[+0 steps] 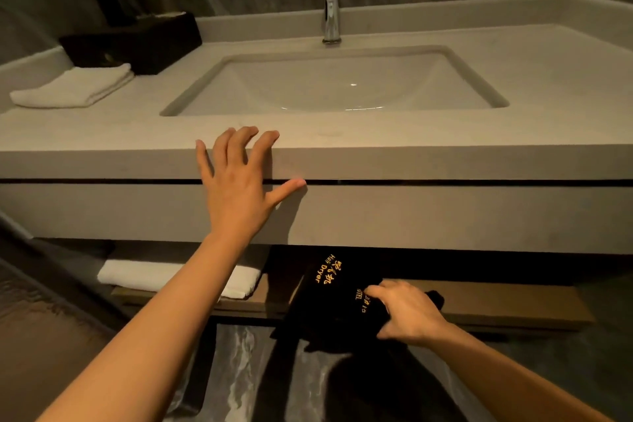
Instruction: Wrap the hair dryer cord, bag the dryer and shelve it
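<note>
— Fabric first: what is the black bag [337,298] like?
— Soft dark cloth, gold lettering reading "Hair Dryer", sagging over the wooden shelf [507,305] edge under the vanity. The dryer itself is hidden inside.
— Hands?
— Two. The right hand [407,312] clutches the bag; the left hand [239,178] lies splayed, empty, on the smooth stone counter [445,147].
— Towels?
— Two white folded ones: towel on the counter [73,86], towel on the shelf [164,276] partly behind the forearm.

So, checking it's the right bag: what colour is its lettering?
Gold lettering on the black hair dryer bag, seen in the head view.
</note>
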